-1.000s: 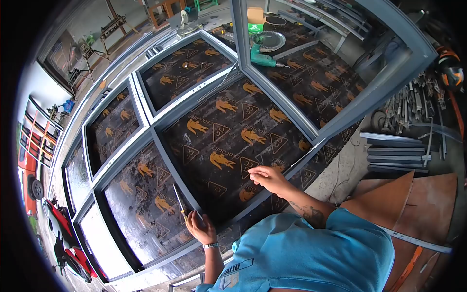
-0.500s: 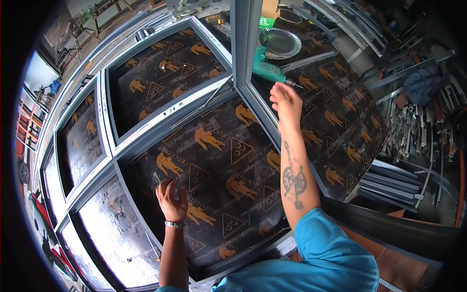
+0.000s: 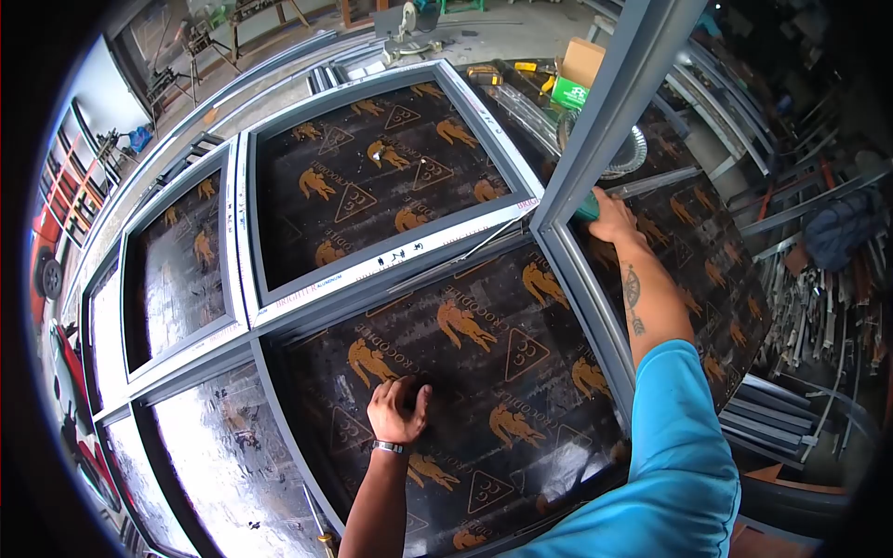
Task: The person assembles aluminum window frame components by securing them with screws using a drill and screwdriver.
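My right hand (image 3: 614, 219) is at a green power drill (image 3: 588, 206), its fingers closed round the part that shows. A grey metal upright (image 3: 609, 102) hides most of the drill. Below, my left hand (image 3: 398, 411) hovers over or rests on a dark board (image 3: 493, 372) printed with orange crocodiles; its fingers are loosely curled, thumb apart, with nothing between them. Around the board runs a grey-and-white metal frame (image 3: 386, 256) divided into several panels. Near my left forearm lies a screwdriver (image 3: 321, 530) with a yellowish handle.
Behind the upright are a round foil-like tray (image 3: 631, 153), a green box (image 3: 569, 93) and an open cardboard box (image 3: 583, 61). Metal offcuts (image 3: 819, 316) are heaped at the right. Long metal profiles (image 3: 279, 60) lie beyond the frame, and a red vehicle (image 3: 48, 246) stands far left.
My right hand has gone from just in front of the drill's chuck to closing on the drill. The view has shifted, and my left hand stays curled above the board.
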Tool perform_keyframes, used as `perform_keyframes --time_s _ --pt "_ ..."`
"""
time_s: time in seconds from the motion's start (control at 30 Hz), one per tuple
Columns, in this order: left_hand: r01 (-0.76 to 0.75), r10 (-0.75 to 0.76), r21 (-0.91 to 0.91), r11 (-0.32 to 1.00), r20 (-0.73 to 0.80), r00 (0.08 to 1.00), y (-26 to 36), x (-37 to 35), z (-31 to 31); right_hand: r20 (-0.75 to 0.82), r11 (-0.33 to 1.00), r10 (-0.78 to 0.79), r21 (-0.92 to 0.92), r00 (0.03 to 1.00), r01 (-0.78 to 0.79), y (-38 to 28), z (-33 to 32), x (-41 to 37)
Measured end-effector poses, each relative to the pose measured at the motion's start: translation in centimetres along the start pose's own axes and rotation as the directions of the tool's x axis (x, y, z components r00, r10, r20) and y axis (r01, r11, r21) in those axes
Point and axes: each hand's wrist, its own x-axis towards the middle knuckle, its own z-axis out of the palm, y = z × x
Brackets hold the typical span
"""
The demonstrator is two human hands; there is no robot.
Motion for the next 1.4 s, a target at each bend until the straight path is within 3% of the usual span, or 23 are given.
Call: perform_keyframes --time_s 0.1,0.23,0.33,0.4,0.43,0.5,0.53,0.6,0.63,0.7,0.77,0.83,0.87,0.97,1.0,1.03,1.07,1.1,1.17,1.23,1.3,1.33,1.4 --pt "-0.053 0.053 -0.003 0.999 -0.050 0.997 -1.0 -0.5 0.4 -0.006 0.993 -0.064 0.099 0.998 0.064 1.0 -1.1 -0.6" --pt "-0.079 0.079 0.008 0.997 -0.034 0.996 0.0 0.2 -0.1 -0.203 0.919 -0.136 0.341 0.970 0.200 -0.1 -7.1 -2.8" --pt "0.181 -0.161 -0.243 0.953 0.098 0.982 2.8 3.6 -1.2 -0.377 0.867 -0.239 0.332 0.895 0.371 -1.9 -11.8 -2.3" --pt "0.007 0.021 -0.346 0.938 0.079 0.997 7.3 9.2 -2.1 -0.460 0.775 -0.456 0.216 0.762 0.594 -3.8 -14.2 -1.2" --pt "-0.108 0.137 -0.357 0.928 0.057 0.989 9.8 12.5 -2.4 -0.468 0.774 -0.459 0.206 0.755 0.598 -4.9 -14.9 -0.5" --pt "-0.184 0.183 -0.412 0.892 -0.041 0.982 14.4 18.6 -1.9 -0.552 0.664 -0.545 0.176 0.631 0.727 -7.1 -15.5 0.6" --pt "-0.003 0.050 -0.565 0.825 0.069 0.996 16.4 21.4 -1.3 -0.555 0.662 -0.543 0.179 0.630 0.728 -8.1 -15.5 0.5" --pt "0.228 -0.020 -0.826 0.516 0.255 0.967 19.9 26.1 -0.2 -0.568 0.417 -0.655 0.279 0.499 0.865 -9.6 -16.0 -0.1" --pt "0.302 -0.046 -0.859 0.414 0.311 0.949 21.0 28.1 0.6 -0.566 0.418 -0.655 0.280 0.500 0.864 -10.1 -16.1 -0.3" --pt "0.326 -0.070 -0.915 0.238 0.319 0.945 22.7 30.6 1.5 -0.463 0.435 -0.747 0.203 0.478 0.877 -10.5 -16.1 -0.4" --pt "0.402 -0.116 -0.894 0.198 0.386 0.915 23.3 32.1 2.8 -0.392 0.433 -0.763 0.278 0.513 0.857 -10.0 -15.0 0.2" --pt "0.377 -0.150 -0.912 0.160 0.355 0.923 22.7 31.7 3.7 -0.392 0.443 -0.825 -0.001 0.407 0.897 -9.5 -14.5 0.4" --pt "0.340 -0.175 -0.932 0.127 0.316 0.932 22.6 31.7 3.9 -0.392 0.447 -0.823 -0.003 0.411 0.894 -9.3 -14.6 0.6" --pt "0.404 -0.357 -0.914 -0.018 0.384 0.852 20.9 31.0 2.7 -0.659 0.592 -0.383 0.363 0.647 0.720 -7.6 -13.5 0.8" --pt "0.360 -0.322 -0.925 -0.124 0.381 0.867 19.5 30.6 2.1 -0.733 0.543 -0.175 0.486 0.658 0.685 -6.6 -12.7 1.0" --pt "0.306 -0.289 -0.925 -0.228 0.364 0.885 17.7 30.2 1.1 -0.630 0.390 0.179 0.751 0.756 0.533 -7.1 -13.6 -3.0" --pt "0.265 -0.215 -0.923 -0.278 0.329 0.920 16.1 29.2 -0.7 -0.529 0.188 0.339 0.848 0.778 0.495 -6.7 -14.0 -5.3" --pt "0.228 -0.137 -0.917 -0.328 0.285 0.949 15.0 27.9 -3.0 -0.420 0.032 0.438 0.891 0.795 0.453 -5.7 -13.3 -6.8" --pt "0.200 -0.204 -0.849 -0.488 0.334 0.920 14.3 23.9 -8.1 -0.268 -0.132 0.520 0.913 0.811 0.386 -5.9 -12.1 -12.2" --pt "0.202 -0.050 -0.740 -0.642 0.303 0.952 11.7 19.3 -11.1 -0.287 -0.225 0.532 0.859 0.797 0.459 -9.0 -10.3 -18.3" --pt "0.327 0.184 -0.453 -0.829 0.331 0.926 11.2 12.7 -13.5 -0.431 -0.176 0.222 0.864 0.875 0.471 -13.6 -6.7 -24.1" --pt "0.354 0.213 -0.375 -0.857 0.368 0.905 11.3 9.4 -14.4 -0.475 0.099 -0.052 0.873 0.878 0.478 -15.6 -6.1 -27.2" --pt "0.388 0.261 -0.231 -0.892 0.435 0.861 12.5 3.4 -15.8 -0.630 0.202 -0.385 0.656 0.675 0.727 -19.8 -4.3 -31.8"
